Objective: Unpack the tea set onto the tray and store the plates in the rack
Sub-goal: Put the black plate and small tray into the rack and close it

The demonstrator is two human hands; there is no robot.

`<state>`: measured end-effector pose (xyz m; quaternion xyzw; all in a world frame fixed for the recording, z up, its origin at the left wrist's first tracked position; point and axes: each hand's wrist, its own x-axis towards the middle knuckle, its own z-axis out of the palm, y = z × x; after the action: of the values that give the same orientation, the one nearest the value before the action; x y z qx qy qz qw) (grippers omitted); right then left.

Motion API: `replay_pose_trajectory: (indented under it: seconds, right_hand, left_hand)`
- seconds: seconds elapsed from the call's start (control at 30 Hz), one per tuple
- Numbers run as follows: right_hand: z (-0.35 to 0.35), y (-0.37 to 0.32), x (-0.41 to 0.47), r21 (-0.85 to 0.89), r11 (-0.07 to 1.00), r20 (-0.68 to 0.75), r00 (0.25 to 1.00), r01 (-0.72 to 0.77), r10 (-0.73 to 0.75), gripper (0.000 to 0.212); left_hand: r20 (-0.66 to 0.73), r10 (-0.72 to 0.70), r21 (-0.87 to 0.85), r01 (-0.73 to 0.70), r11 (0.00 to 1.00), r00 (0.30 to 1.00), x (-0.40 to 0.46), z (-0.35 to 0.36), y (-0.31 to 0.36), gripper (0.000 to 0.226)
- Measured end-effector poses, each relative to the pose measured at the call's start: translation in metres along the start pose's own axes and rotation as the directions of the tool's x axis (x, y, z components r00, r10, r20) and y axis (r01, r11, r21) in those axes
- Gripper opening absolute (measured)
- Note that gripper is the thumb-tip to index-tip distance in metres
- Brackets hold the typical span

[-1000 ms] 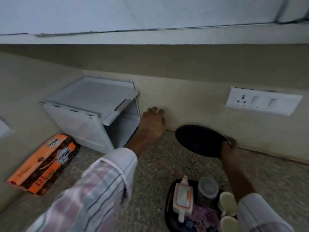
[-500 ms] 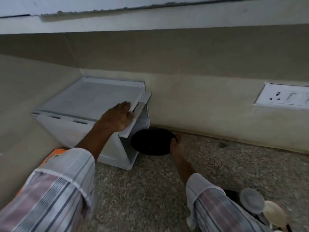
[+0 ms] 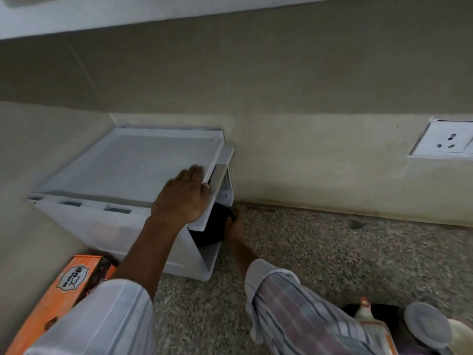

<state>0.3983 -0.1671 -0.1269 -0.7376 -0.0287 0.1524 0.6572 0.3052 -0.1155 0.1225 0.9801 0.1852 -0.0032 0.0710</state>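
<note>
A white plastic rack stands in the counter's corner against the wall, its open side facing right. My left hand lies flat on its top near the right edge, fingers apart, thumb hooked over the rim. My right hand grips the rim of a black plate, which sits mostly inside the rack's side opening; its left part is hidden by the rack. The dark tray shows at the bottom right, carrying a white-and-orange container, a lidded jar and a cream cup.
An orange box lies on the speckled counter at the lower left, in front of the rack. A white socket plate is on the wall at the right. Beige walls close in the corner behind and left of the rack.
My right hand has pushed the black plate left into the rack's side opening. My left hand went from the wall onto the rack's top. The view has shifted left.
</note>
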Motion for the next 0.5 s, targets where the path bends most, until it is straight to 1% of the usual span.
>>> replay_pose_trajectory:
  seconds: [0.1,0.17,0.23,0.33,0.4,0.5]
  right_hand:
    - [0.008,-0.015,-0.008,-0.049,0.999,0.024,1.000,-0.011,0.012,0.050]
    - [0.015,-0.015,-0.004,-0.123,0.990,-0.002,0.998,-0.069,0.070,0.045]
    - [0.025,-0.008,0.002,-0.153,0.985,0.002,0.997,-0.078,0.080,0.045]
    - [0.040,0.004,0.013,-0.116,0.992,0.030,0.998,-0.047,0.051,0.044]
    - [0.043,0.002,0.015,-0.081,0.994,0.027,0.997,-0.076,0.079,0.042]
    - [0.038,-0.009,0.006,-0.100,0.994,0.021,0.998,-0.049,0.051,0.042]
  left_hand:
    - [0.009,-0.010,0.012,0.010,1.000,1.000,0.003,0.002,-0.001,0.058]
    - [0.004,-0.016,0.011,0.016,1.000,1.000,0.003,0.003,-0.002,0.058]
    - [0.007,-0.014,0.012,0.014,1.000,1.000,0.002,0.003,-0.002,0.059]
    - [0.007,-0.007,0.018,0.007,1.000,1.000,0.000,0.002,-0.001,0.059]
    - [-0.010,-0.003,0.009,0.003,1.000,1.000,-0.001,0.003,-0.001,0.059]
    - [-0.017,-0.005,-0.013,0.005,1.000,1.000,0.001,0.003,-0.001,0.058]
